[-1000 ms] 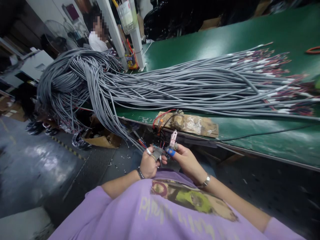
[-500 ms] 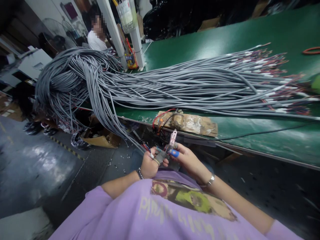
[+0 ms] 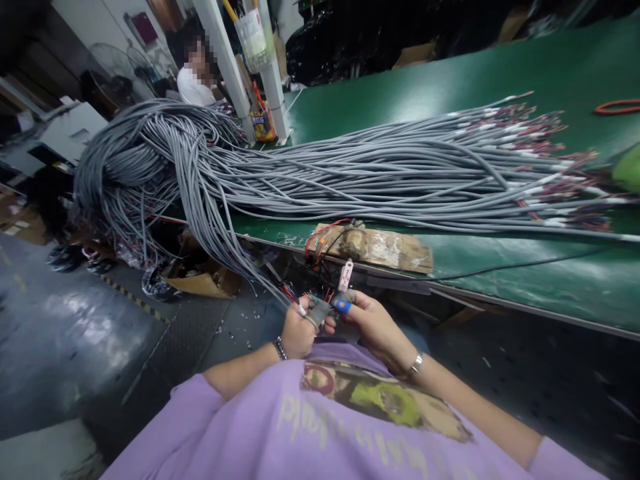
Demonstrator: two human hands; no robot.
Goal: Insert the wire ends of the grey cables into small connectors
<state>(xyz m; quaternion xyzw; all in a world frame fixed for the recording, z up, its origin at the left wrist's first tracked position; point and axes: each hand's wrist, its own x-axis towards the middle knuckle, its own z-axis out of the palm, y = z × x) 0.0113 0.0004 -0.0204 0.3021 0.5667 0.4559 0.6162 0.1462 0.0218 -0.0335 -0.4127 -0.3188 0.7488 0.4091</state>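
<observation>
My left hand (image 3: 299, 332) is closed around the end of a grey cable (image 3: 270, 285), where thin coloured wires (image 3: 316, 297) fan out above the fingers. Grey tape wraps its thumb or a finger. Close beside it, my right hand (image 3: 376, 321) is closed, with blue tape on the thumb. A flat, pale pink tool handle (image 3: 345, 275) with a hole at its top sticks up from the right fingers. Its working end is hidden, so I cannot tell its kind. The fingertips of both hands nearly meet at the wires.
Many grey cables (image 3: 350, 170) lie along the green bench (image 3: 540, 267), their stripped ends to the right. A wooden block (image 3: 395, 249) with a clamp-like fixture sits at the bench edge. An open carton (image 3: 210, 277) stands below. A person in white (image 3: 196, 85) is at the far left.
My right hand has shifted slightly left and opened a small gap to the wires, with more of the coloured ends showing. The left hand is nearly still.
</observation>
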